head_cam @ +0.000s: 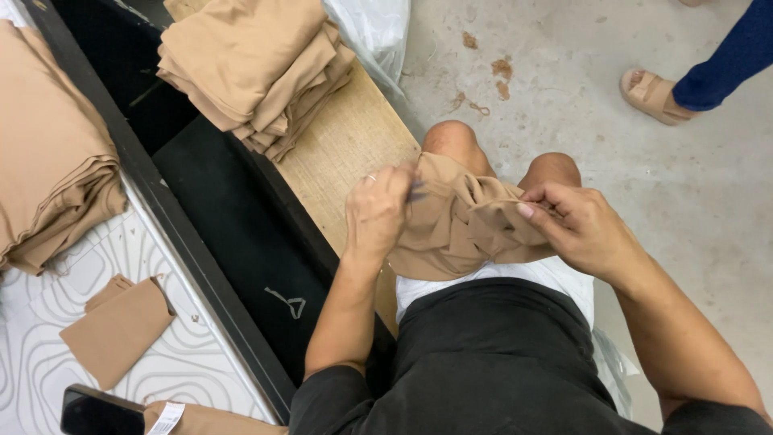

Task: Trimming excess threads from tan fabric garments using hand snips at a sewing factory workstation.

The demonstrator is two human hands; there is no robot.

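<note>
Here, at centre frame, both hands work one tan cloth over the lap.
Cloth: tan cloth point(463, 221) is bunched on the knees, its long axis running left to right between the hands.
Left hand: left hand point(377, 213) is closed on the cloth's left end, a small dark tool at its fingertips.
Right hand: right hand point(581, 225) pinches the right end.
Nearer: both touch it equally.
Around: folded stack point(258, 68) on the wooden board point(346, 149), upper left; phone point(101, 412), lower left.

Wooden bench point(354, 137) bearing stacked tan cloth point(258, 68) (plastic sheet point(370, 28) behind), grey concrete floor point(644, 177)
</note>
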